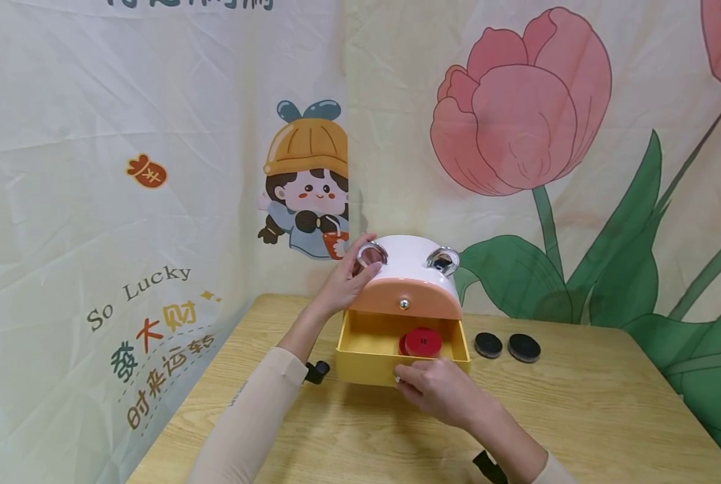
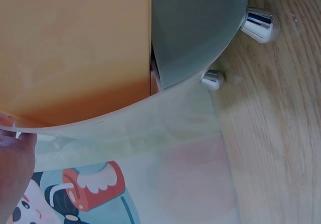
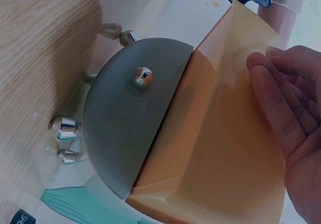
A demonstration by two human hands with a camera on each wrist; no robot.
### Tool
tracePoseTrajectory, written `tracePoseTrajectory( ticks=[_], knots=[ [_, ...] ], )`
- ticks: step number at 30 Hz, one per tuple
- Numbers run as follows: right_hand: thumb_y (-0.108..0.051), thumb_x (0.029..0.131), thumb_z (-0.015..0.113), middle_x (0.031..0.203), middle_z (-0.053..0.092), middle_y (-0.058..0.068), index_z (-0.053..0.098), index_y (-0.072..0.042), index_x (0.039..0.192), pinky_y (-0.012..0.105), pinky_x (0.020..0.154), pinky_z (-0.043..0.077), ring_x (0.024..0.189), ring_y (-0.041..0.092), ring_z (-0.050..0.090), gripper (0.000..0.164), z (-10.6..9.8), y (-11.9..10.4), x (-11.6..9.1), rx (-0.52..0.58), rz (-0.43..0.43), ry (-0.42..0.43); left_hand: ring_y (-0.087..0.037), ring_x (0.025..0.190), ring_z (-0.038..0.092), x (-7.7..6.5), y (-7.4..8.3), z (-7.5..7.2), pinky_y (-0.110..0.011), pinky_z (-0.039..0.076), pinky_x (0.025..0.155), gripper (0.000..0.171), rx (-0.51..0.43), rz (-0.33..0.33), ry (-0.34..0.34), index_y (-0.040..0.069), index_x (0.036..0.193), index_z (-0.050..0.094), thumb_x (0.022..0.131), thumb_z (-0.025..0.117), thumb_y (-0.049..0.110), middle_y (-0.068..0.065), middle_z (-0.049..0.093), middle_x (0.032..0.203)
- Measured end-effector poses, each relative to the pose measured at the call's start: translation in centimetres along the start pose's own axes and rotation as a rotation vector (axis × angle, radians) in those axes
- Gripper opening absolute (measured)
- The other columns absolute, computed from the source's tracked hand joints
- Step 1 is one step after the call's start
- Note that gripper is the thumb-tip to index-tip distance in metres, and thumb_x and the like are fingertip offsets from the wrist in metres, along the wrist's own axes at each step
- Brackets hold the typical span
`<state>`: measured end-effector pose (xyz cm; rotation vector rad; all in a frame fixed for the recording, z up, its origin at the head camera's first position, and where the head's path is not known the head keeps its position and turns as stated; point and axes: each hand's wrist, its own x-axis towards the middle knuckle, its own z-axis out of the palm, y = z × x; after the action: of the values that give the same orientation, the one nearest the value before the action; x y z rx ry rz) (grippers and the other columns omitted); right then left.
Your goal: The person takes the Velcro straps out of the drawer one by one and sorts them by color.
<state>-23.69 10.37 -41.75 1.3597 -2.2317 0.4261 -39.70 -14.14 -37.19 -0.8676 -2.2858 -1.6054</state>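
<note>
On the bench (image 1: 578, 396), the white-topped cabinet (image 1: 409, 259) stands before you, its yellow drawer (image 1: 360, 368) out, with overlapping red discs (image 1: 424, 343) inside. Your left hand (image 1: 344, 281), thumb and fingers spread partway apart, grips the cabinet's upper left side by a silver ring (image 1: 372, 245); your right hand (image 1: 442, 390), nearly closed, pinches the drawer's knob (image 1: 397, 378). Two black discs (image 1: 488, 345) lie to the right.

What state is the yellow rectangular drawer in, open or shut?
Open: the yellow drawer juts out beneath the rounded orange front panel, with round red discs visible inside.
</note>
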Motion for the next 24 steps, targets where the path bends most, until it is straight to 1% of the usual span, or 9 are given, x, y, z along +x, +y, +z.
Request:
tracePoseTrajectory(
  ticks=[4, 9, 12, 16, 19, 22, 24],
  knots=[
    [-0.015, 0.089, 0.083, 0.071, 0.067, -0.009, 0.070, -0.016, 0.095, 0.005, 0.062, 0.047, 0.059, 0.000, 0.056, 0.014, -0.1, -0.2, -0.1, -0.014, 0.004, -0.010, -0.028, 0.118, 0.063, 0.0, 0.1, 0.0, -0.046, 0.052, 0.104, 0.056, -0.006, 0.005, -0.001, 0.048, 0.154, 0.036, 0.105, 0.062, 0.036, -0.012, 0.058, 0.134],
    [-0.017, 0.090, 0.082, 0.072, 0.067, -0.009, 0.071, -0.017, 0.096, 0.004, 0.063, 0.046, 0.059, -0.001, 0.054, 0.012, -0.2, -0.5, 0.0, 0.001, 0.026, -0.050, -0.029, 0.121, 0.061, -0.2, 0.3, 0.0, -0.051, 0.049, 0.109, 0.057, 0.006, -0.014, 0.003, 0.051, 0.153, 0.035, 0.104, 0.063, 0.043, -0.010, 0.057, 0.137],
    [-0.018, 0.091, 0.082, 0.071, 0.067, -0.008, 0.072, -0.016, 0.096, 0.003, 0.063, 0.045, 0.058, -0.002, 0.052, 0.012, -0.4, -0.7, 0.1, 0.010, 0.030, -0.067, -0.029, 0.123, 0.060, -0.2, 0.3, 0.1, -0.052, 0.048, 0.111, 0.057, 0.003, -0.021, 0.003, 0.052, 0.153, 0.035, 0.103, 0.063, 0.044, -0.010, 0.056, 0.139],
    [-0.017, 0.091, 0.082, 0.072, 0.067, -0.008, 0.071, -0.016, 0.095, 0.003, 0.064, 0.045, 0.058, -0.002, 0.052, 0.012, -0.5, -1.0, 0.0, 0.019, 0.015, -0.068, -0.029, 0.123, 0.060, -0.2, 0.1, 0.1, -0.052, 0.048, 0.111, 0.056, 0.006, -0.026, 0.003, 0.055, 0.152, 0.035, 0.103, 0.062, 0.046, -0.010, 0.056, 0.139],
    [-0.017, 0.090, 0.082, 0.071, 0.065, -0.009, 0.070, -0.016, 0.094, 0.002, 0.062, 0.044, 0.058, -0.002, 0.050, 0.012, -0.5, -1.2, 0.1, 0.020, 0.004, -0.065, -0.029, 0.123, 0.059, -0.1, 0.2, 0.1, -0.052, 0.047, 0.112, 0.057, 0.007, -0.027, 0.004, 0.052, 0.153, 0.035, 0.103, 0.062, 0.046, -0.009, 0.056, 0.139],
    [-0.016, 0.091, 0.082, 0.069, 0.063, -0.009, 0.069, -0.017, 0.092, 0.003, 0.060, 0.041, 0.057, -0.002, 0.048, 0.013, -0.5, -1.3, 0.2, 0.019, 0.008, -0.071, -0.029, 0.122, 0.059, -0.1, 0.2, 0.1, -0.053, 0.047, 0.112, 0.059, 0.010, -0.023, 0.002, 0.046, 0.156, 0.035, 0.104, 0.062, 0.045, -0.009, 0.056, 0.139],
    [-0.017, 0.091, 0.081, 0.070, 0.063, -0.009, 0.069, -0.017, 0.092, 0.002, 0.060, 0.041, 0.057, -0.002, 0.047, 0.012, -0.7, -1.3, 0.2, 0.045, 0.024, -0.083, -0.028, 0.123, 0.059, -0.1, 0.3, 0.1, -0.052, 0.046, 0.113, 0.059, 0.016, -0.025, 0.002, 0.046, 0.156, 0.034, 0.104, 0.062, 0.046, -0.009, 0.056, 0.139]
  ],
)
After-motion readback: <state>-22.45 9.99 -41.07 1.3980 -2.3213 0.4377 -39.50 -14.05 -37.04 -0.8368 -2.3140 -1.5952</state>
